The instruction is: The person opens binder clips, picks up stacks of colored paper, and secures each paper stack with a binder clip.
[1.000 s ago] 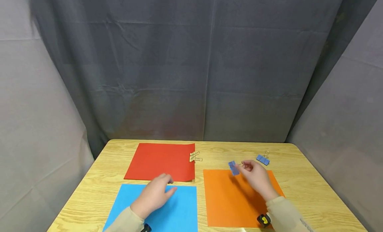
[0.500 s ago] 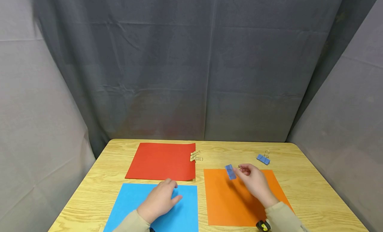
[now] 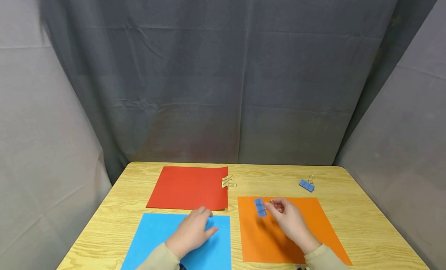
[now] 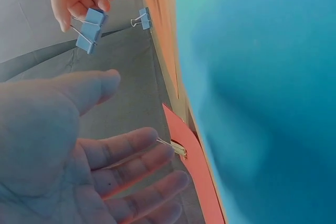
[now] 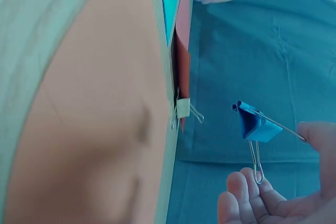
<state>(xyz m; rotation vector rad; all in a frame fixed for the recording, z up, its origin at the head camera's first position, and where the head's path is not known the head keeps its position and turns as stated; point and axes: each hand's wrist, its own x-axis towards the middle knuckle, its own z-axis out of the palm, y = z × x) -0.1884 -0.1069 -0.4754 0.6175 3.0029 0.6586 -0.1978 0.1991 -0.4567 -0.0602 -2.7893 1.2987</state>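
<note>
Your right hand (image 3: 289, 222) pinches the blue metal binder clip (image 3: 260, 207) by its wire handles (image 5: 281, 126), over the orange paper sheet (image 3: 259, 245), lower right of frame. Looks like positioning; next calls for squeezing evenly. Left hand (image 3: 191, 232): fingers apart, empty, above the blue paper sheet (image 3: 220, 252).

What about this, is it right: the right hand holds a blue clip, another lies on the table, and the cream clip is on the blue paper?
The cream clip is on the right edge of the red paper, as the head view shows. The rest stands: right hand holding a blue clip, another one on the table.
</note>
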